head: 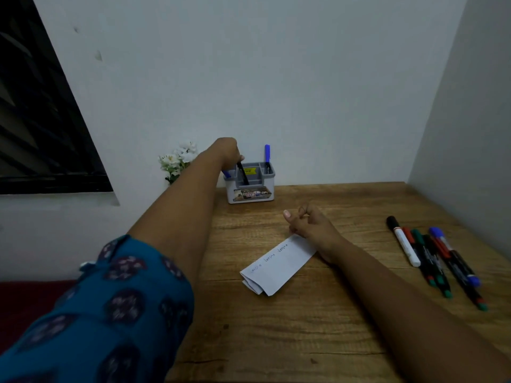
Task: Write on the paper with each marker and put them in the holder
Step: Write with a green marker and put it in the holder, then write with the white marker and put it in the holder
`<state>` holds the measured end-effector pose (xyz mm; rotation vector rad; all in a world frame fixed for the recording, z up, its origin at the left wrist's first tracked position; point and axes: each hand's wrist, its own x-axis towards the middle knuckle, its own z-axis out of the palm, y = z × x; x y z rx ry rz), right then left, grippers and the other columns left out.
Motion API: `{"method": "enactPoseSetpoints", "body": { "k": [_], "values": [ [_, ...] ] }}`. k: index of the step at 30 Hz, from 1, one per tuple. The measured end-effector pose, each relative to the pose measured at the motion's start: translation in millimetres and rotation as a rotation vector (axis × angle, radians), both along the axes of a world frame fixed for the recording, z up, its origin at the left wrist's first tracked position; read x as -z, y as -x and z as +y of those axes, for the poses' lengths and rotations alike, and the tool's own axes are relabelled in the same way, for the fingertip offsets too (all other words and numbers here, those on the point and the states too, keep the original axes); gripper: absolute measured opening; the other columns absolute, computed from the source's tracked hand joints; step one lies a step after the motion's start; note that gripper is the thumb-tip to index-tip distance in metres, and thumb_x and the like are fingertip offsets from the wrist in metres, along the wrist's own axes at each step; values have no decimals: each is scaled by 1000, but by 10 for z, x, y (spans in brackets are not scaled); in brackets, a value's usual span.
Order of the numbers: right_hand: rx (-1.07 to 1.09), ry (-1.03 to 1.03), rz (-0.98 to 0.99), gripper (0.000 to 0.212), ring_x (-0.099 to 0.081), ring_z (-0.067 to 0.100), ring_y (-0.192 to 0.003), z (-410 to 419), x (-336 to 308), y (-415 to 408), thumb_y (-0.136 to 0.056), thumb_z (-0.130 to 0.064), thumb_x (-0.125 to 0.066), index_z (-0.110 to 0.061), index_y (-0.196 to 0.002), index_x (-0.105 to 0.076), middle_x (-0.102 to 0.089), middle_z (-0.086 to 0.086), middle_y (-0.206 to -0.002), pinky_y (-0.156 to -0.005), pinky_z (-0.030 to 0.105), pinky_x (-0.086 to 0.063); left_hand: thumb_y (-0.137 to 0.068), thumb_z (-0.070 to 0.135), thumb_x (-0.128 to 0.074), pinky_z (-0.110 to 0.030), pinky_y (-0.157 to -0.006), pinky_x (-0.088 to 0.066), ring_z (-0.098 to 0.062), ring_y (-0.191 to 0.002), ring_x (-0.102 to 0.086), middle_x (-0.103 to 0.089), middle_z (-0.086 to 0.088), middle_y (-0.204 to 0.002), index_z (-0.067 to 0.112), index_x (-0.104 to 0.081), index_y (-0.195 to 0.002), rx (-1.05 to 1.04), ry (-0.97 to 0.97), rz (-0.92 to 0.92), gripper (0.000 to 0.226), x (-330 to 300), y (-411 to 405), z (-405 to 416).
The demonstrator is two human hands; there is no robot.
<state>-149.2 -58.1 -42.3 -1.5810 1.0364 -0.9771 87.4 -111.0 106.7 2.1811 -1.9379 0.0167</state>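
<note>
A grey and white holder (250, 193) stands at the back of the wooden table (304, 327). My left hand (228, 152) reaches over its left side and pinches the top of a black marker (243, 174) that leans inside a compartment. A blue marker (267, 157) stands upright in the holder's right compartment, and another blue marker's end (226, 174) pokes out at the left. A folded white paper (276, 265) with handwritten words lies in the middle. My right hand (307, 222) rests on the paper's far end, fingers loosely curled, holding nothing.
Several markers (434, 259) with black, red, green and blue caps lie side by side at the table's right, close to the side wall. White artificial flowers (178, 160) stand left of the holder against the back wall. A dark window (41, 120) is at the left.
</note>
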Motion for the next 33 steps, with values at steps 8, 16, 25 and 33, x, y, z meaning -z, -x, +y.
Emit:
{"method": "enactPoseSetpoints", "body": {
  "k": [8, 16, 25, 33],
  "values": [
    [2, -30, -32, 31, -61, 13, -71, -26, 2, 4, -90, -44, -64, -19, -91, -45, -67, 2, -73, -71, 29, -48, -80, 43, -75, -46, -89, -46, -37, -125, -36, -27, -24, -143, 5, -31, -134, -41, 181, -362, 79, 219, 78, -106],
    [232, 414, 280, 8, -59, 15, -74, -1, -299, 259, -85, -16, -63, -17, -91, -58, -63, 2, -81, -66, 28, -44, -91, 15, -56, -34, -71, -47, -24, -89, -61, -66, -8, -97, 12, -61, -95, 333, 289, 182, 7, 874, 982, 667],
    [734, 114, 936, 20, -57, 36, -112, -232, -239, 1314, -95, -10, -50, -2, -108, -62, -61, 21, -120, -90, 36, -47, -92, 17, -59, -22, -68, -39, -11, -86, -57, -65, 2, -96, 15, -66, -93, 469, 103, 350, 8, 1292, 1270, 1000],
    [374, 256, 673, 31, -61, 26, -95, -128, -291, 914, -101, -30, -47, -14, -125, -56, -63, 6, -107, -76, 31, -46, -93, 1, -51, -35, -78, -55, -28, -92, -61, -58, -13, -94, 5, -52, -108, 198, 5, 1014, 16, 1498, 1087, 943]
  ]
}}
